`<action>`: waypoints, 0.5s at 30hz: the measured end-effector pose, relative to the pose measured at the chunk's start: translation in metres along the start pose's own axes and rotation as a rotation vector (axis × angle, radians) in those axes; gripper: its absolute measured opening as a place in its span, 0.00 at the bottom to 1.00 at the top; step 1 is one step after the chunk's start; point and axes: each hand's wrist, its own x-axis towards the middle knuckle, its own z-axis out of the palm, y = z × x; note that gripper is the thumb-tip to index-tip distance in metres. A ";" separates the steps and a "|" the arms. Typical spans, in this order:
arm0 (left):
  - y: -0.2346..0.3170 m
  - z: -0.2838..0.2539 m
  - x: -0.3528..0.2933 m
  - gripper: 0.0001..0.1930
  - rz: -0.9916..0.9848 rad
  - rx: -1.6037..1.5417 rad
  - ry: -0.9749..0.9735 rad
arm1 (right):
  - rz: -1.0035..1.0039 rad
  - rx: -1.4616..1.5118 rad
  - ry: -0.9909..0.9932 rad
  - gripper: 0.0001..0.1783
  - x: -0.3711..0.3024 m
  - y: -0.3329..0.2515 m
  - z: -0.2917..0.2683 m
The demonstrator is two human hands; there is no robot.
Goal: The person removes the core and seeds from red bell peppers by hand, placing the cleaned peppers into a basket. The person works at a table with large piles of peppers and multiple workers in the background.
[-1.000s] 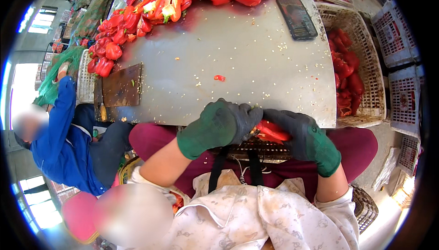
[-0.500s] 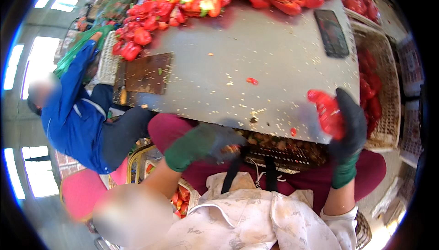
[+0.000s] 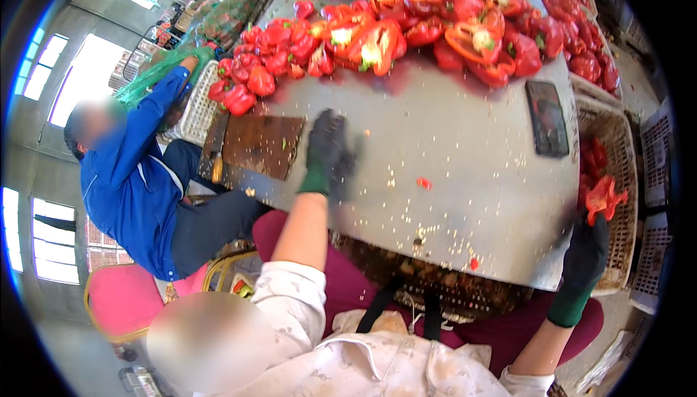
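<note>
My left hand [image 3: 328, 148], in a dark glove with a green cuff, reaches over the metal table [image 3: 450, 135], just right of a flat brown board [image 3: 265, 146]. It looks open and holds nothing that I can see; motion blurs its fingers. At the table's right edge my right hand [image 3: 585, 255], gloved alike, has a red bell pepper [image 3: 604, 198] at its fingertips, over a wicker basket [image 3: 618, 252] of red peppers. The pepper partly hides those fingers. Across the far side of the table spreads a heap of red bell peppers [image 3: 428, 32], some cut open.
A black phone [image 3: 547, 119] lies at the table's right. A wooden-handled blade [image 3: 217, 168] sits beside the board. Pale seeds and small red scraps dot the tabletop. Below its front edge is a crate of scraps [image 3: 435, 284]. Another person [image 3: 134, 183] in blue sits at left.
My left hand has moved forward from the table's front edge to beside the board. My right hand has carried the pepper right, off the tabletop and over the basket. The view has shifted.
</note>
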 end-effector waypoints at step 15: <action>0.170 -0.027 0.088 0.19 -0.341 -0.525 -0.139 | 0.401 0.045 0.251 0.24 -0.024 -0.053 0.115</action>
